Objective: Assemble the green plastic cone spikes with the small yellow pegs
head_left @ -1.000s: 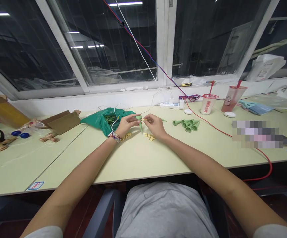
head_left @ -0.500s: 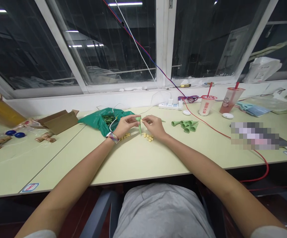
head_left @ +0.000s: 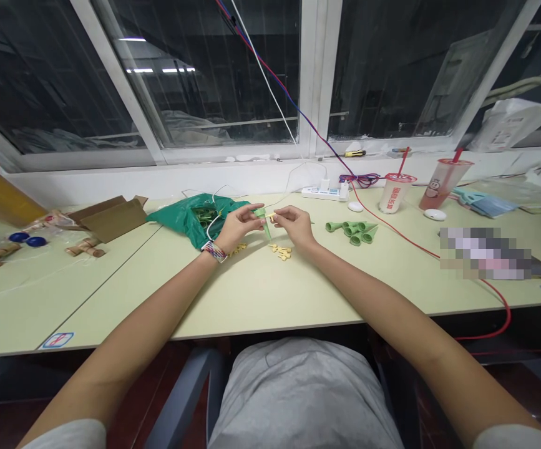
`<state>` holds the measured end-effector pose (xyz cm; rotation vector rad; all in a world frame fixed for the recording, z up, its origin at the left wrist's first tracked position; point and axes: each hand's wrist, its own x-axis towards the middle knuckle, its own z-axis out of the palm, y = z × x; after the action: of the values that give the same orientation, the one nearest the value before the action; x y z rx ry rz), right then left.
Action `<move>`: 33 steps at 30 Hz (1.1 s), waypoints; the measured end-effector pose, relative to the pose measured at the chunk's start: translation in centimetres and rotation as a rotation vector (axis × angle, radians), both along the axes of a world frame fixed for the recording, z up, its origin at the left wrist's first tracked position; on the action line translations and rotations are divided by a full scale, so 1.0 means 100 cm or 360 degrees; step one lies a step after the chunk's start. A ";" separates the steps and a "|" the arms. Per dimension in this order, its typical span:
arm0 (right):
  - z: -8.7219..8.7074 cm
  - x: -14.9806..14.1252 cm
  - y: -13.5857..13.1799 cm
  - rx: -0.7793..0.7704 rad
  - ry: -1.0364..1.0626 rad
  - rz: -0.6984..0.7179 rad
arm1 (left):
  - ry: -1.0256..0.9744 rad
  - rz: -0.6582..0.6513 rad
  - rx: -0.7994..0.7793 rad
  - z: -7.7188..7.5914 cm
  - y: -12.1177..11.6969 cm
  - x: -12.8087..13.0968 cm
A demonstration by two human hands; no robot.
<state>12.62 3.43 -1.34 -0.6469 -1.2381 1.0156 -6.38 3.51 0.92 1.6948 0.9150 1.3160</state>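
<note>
Between thumb and fingers, my left hand (head_left: 241, 226) grips a green plastic cone (head_left: 263, 223), its narrow tip slanting down to the right. My right hand (head_left: 296, 226) pinches a small yellow plastic piece (head_left: 271, 216) at the cone's upper side; whether the two parts touch I cannot tell. Several loose yellow pieces (head_left: 281, 251) lie on the table just below my hands, and more sit partly hidden behind my left wrist. To the right rests a group of green cones (head_left: 353, 231). A green plastic bag (head_left: 181, 217) with green parts inside lies open behind my left hand.
A cardboard box (head_left: 108, 218) and wooden pieces (head_left: 84, 248) lie at the left. Two drink cups (head_left: 394, 194) with straws stand back right, near a power strip (head_left: 325, 193). A red cable (head_left: 401, 234) crosses the table's right side.
The cone has tilted from nearly upright to a slant, its wide end leaning left. My right hand's yellow piece now shows against the cone's upper side. The whole view has shifted slightly.
</note>
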 end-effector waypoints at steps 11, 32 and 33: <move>0.001 0.008 -0.002 0.0131 -0.0142 -0.0046 | -0.0042 0.0025 -0.0248 -0.002 -0.009 0.005; -0.003 0.004 -0.002 0.0223 -0.0162 -0.0108 | -0.0320 -0.0156 -0.0311 -0.002 -0.010 0.016; -0.002 0.004 -0.003 0.0235 -0.0155 -0.0110 | -0.0326 -0.0168 -0.0307 -0.002 -0.010 0.016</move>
<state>12.97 3.08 -1.52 -0.6255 -1.3533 0.8350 -4.75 2.55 0.70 1.4126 0.7949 1.2619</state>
